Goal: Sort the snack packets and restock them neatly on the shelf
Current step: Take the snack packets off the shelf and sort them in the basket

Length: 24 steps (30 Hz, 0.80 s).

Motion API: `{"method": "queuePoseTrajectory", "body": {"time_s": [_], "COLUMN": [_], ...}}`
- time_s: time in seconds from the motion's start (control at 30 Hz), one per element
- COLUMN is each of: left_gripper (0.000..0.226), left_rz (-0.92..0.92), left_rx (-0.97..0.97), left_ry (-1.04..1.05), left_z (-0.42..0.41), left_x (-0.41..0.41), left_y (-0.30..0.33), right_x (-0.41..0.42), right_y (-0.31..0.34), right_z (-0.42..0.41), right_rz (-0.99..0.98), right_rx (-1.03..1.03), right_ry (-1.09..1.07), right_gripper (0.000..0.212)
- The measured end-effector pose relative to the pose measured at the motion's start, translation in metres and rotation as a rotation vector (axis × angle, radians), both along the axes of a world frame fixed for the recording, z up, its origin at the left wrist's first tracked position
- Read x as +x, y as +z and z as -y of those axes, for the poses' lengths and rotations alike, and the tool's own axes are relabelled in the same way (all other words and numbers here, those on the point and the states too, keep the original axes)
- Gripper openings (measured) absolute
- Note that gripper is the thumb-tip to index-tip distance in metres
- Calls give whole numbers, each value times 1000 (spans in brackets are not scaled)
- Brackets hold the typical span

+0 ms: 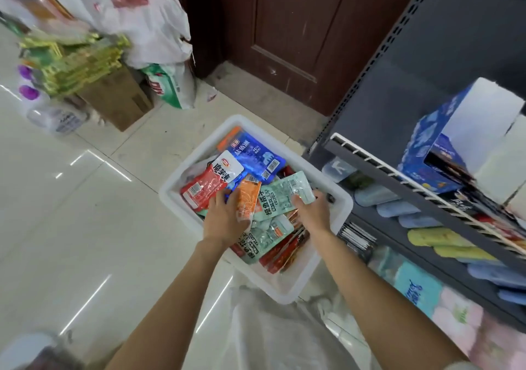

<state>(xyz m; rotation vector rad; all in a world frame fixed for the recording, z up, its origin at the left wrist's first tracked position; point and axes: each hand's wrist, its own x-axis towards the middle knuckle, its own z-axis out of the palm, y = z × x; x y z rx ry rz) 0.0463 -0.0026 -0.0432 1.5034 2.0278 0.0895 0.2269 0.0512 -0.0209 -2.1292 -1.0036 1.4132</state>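
Pinched in the right hand's grip (311, 211) is a pale green packet (280, 194), held by its end above a white bin (182, 182) full of mixed snack packets. An orange packet (248, 203) is clasped in the left hand's grip (225, 217), fingers curled over its edge. Red packets (203, 184) and a blue packet (253, 156) are piled at the bin's far side. The bin is set on the tiled floor (71, 199), just beside the dark shelf (427, 193), where a blue carton (435, 153) is stood.
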Motion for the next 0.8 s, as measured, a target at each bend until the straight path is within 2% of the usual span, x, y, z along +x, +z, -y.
{"method": "queuePoseTrajectory", "body": {"time_s": [0.1,0.2,0.27,0.37,0.5,0.67,0.8], "left_gripper": [82,78,74,65,62,71,71], "left_rz": [25,14,-28,-34,15,81,73], "left_rx": [-17,-1,67,127,126,82,144], "left_ry": [-37,-47,-38,-59,-109,-236,-169], "left_z": [0,1,2,2,-1,1,0], "left_x": [-8,-4,3,14,17,26,39], "left_y": [3,7,7,5,2,5,3], "right_x": [-3,-7,-7,-2,0,10,28], "right_y": [2,0,-3,-6,6,18,24], "right_z": [-1,3,5,5,7,14,22], "right_rz": [150,239,197,99,91,49,112], "right_rx": [4,-22,-74,-124,-4,82,166], "right_ry": [134,280,223,152,190,67,73], "right_gripper": [42,49,47,24,10,19,25]}}
